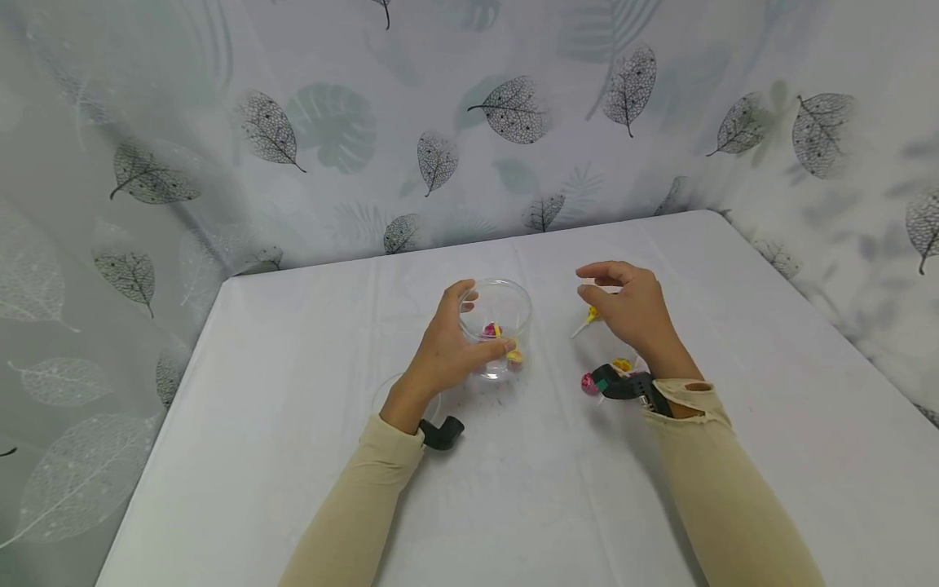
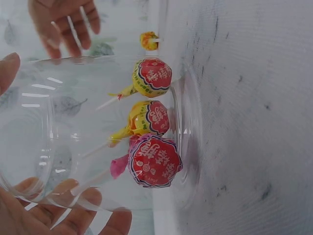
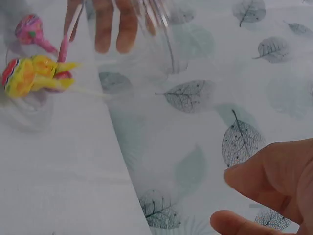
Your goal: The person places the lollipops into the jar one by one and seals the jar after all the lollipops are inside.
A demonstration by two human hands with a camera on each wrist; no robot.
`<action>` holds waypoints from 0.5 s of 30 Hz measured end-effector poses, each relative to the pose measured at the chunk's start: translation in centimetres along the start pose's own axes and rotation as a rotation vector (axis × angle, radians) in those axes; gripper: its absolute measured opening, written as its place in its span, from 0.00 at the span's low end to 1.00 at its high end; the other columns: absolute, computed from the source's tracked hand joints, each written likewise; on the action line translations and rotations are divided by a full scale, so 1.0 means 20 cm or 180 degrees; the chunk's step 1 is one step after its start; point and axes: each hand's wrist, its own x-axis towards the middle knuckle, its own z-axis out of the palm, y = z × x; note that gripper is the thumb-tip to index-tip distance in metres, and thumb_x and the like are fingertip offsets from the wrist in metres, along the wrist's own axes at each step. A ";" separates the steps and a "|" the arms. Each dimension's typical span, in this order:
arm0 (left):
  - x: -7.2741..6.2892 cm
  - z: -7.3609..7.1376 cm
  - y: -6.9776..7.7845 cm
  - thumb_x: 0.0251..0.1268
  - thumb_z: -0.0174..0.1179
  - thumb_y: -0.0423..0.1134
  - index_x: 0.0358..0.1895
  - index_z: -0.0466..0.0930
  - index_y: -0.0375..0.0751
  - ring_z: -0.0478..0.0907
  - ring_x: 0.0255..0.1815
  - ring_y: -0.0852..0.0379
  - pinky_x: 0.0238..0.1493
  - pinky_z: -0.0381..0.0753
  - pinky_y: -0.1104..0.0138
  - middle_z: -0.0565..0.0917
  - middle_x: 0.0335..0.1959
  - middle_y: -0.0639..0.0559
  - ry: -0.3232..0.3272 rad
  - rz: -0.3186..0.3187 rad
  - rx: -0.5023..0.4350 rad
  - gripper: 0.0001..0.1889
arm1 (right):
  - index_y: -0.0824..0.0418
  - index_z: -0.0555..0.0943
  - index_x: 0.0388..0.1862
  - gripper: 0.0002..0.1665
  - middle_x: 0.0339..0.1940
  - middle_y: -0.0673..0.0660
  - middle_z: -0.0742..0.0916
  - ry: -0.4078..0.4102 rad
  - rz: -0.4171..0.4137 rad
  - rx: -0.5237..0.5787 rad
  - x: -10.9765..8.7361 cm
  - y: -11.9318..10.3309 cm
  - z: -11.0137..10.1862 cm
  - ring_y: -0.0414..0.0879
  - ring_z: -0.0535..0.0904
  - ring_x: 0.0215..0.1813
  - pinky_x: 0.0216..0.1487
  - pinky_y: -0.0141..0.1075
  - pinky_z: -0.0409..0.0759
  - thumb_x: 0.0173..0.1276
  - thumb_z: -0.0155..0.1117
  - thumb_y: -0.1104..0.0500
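Note:
My left hand grips a clear round jar standing on the table, thumb on its near side and fingers round the far left. Inside, the left wrist view shows a pink lollipop and two yellow-and-red lollipops, sticks toward the jar's mouth. To the right of the jar, my right hand is held above the table, thumb and fingertips apart with nothing between them. Under it lies a yellow lollipop, its white stick pointing toward the near left, partly hidden by the hand.
By my right wrist lie a pink lollipop and a yellow one, partly covered by the black wrist camera strap. A clear round lid lies beside my left wrist. Leaf-printed cloth hangs behind the white table.

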 end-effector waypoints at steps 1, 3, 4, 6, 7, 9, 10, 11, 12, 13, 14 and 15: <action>0.00 0.00 0.00 0.55 0.77 0.56 0.81 0.52 0.54 0.66 0.73 0.53 0.71 0.70 0.46 0.69 0.73 0.53 0.0001 -0.0002 0.0000 0.54 | 0.61 0.85 0.60 0.18 0.66 0.64 0.83 -0.0073 0.0069 -0.0129 0.01 0.01 0.00 0.57 0.76 0.67 0.60 0.52 0.78 0.75 0.63 0.59; 0.00 -0.01 0.00 0.56 0.77 0.56 0.81 0.52 0.53 0.66 0.73 0.52 0.71 0.70 0.46 0.69 0.73 0.53 0.0000 0.0001 -0.0002 0.54 | 0.61 0.84 0.63 0.20 0.72 0.66 0.78 -0.0267 0.0176 -0.0392 0.02 0.04 -0.01 0.64 0.72 0.71 0.61 0.60 0.75 0.76 0.63 0.60; 0.00 -0.01 0.00 0.56 0.77 0.56 0.81 0.52 0.53 0.66 0.73 0.51 0.71 0.70 0.45 0.69 0.73 0.53 -0.0001 -0.0005 0.0001 0.54 | 0.61 0.83 0.65 0.21 0.73 0.67 0.77 -0.0378 0.0202 -0.0526 0.03 0.06 -0.01 0.65 0.71 0.72 0.60 0.60 0.75 0.76 0.62 0.60; 0.01 -0.01 0.00 0.56 0.77 0.56 0.81 0.52 0.51 0.66 0.74 0.51 0.71 0.70 0.45 0.69 0.73 0.53 0.0006 -0.0008 0.0001 0.54 | 0.62 0.82 0.66 0.22 0.74 0.68 0.75 -0.0604 0.0190 -0.0753 0.05 0.10 -0.01 0.67 0.70 0.72 0.59 0.59 0.75 0.75 0.62 0.62; 0.01 -0.01 0.00 0.56 0.77 0.56 0.81 0.52 0.51 0.67 0.74 0.51 0.71 0.70 0.45 0.69 0.73 0.53 0.0012 -0.0007 -0.0001 0.54 | 0.63 0.81 0.67 0.23 0.75 0.69 0.75 -0.0711 0.0175 -0.0836 0.06 0.12 -0.01 0.67 0.70 0.72 0.58 0.58 0.74 0.75 0.61 0.63; 0.01 0.00 0.00 0.55 0.77 0.56 0.81 0.53 0.50 0.67 0.74 0.51 0.71 0.70 0.45 0.69 0.72 0.53 0.0028 -0.0015 -0.0007 0.55 | 0.65 0.81 0.67 0.23 0.74 0.70 0.75 -0.0892 0.0155 -0.0981 0.07 0.14 -0.01 0.67 0.70 0.71 0.61 0.57 0.73 0.74 0.59 0.64; 0.01 0.00 0.00 0.55 0.77 0.56 0.81 0.53 0.51 0.67 0.74 0.52 0.71 0.70 0.45 0.70 0.72 0.54 0.0033 -0.0023 -0.0008 0.55 | 0.65 0.81 0.67 0.24 0.74 0.71 0.75 -0.0968 0.0167 -0.1038 0.08 0.15 -0.01 0.67 0.70 0.71 0.62 0.58 0.72 0.74 0.58 0.65; 0.01 0.00 0.00 0.54 0.77 0.57 0.81 0.53 0.51 0.67 0.74 0.52 0.71 0.70 0.45 0.70 0.72 0.54 0.0037 -0.0027 -0.0008 0.55 | 0.66 0.81 0.67 0.24 0.74 0.72 0.75 -0.1029 0.0178 -0.1091 0.08 0.16 -0.01 0.68 0.70 0.71 0.64 0.59 0.72 0.73 0.58 0.65; 0.01 0.00 0.00 0.54 0.77 0.57 0.81 0.53 0.52 0.67 0.74 0.52 0.71 0.70 0.45 0.70 0.72 0.54 0.0039 -0.0031 -0.0007 0.55 | 0.66 0.81 0.67 0.24 0.73 0.72 0.75 -0.1083 0.0201 -0.1123 0.09 0.17 0.00 0.67 0.70 0.71 0.64 0.60 0.72 0.73 0.57 0.66; 0.00 0.00 0.00 0.54 0.77 0.57 0.81 0.53 0.53 0.67 0.73 0.53 0.71 0.70 0.46 0.70 0.72 0.54 0.0041 -0.0039 -0.0002 0.55 | 0.66 0.81 0.66 0.24 0.73 0.73 0.75 -0.1127 0.0232 -0.1156 0.09 0.17 0.00 0.67 0.70 0.70 0.65 0.60 0.71 0.72 0.57 0.66; 0.00 0.00 0.00 0.54 0.78 0.57 0.81 0.53 0.53 0.67 0.74 0.53 0.71 0.70 0.45 0.70 0.73 0.53 0.0040 -0.0040 -0.0004 0.55 | 0.66 0.81 0.66 0.24 0.73 0.73 0.75 -0.1162 0.0261 -0.1193 0.10 0.18 0.00 0.67 0.70 0.69 0.65 0.60 0.72 0.72 0.57 0.66; 0.00 0.00 0.00 0.54 0.78 0.57 0.81 0.53 0.53 0.67 0.74 0.53 0.71 0.70 0.46 0.70 0.73 0.53 0.0038 -0.0046 0.0005 0.55 | 0.66 0.82 0.65 0.24 0.72 0.73 0.75 -0.1190 0.0267 -0.1240 0.10 0.18 0.00 0.67 0.70 0.69 0.65 0.60 0.72 0.72 0.57 0.67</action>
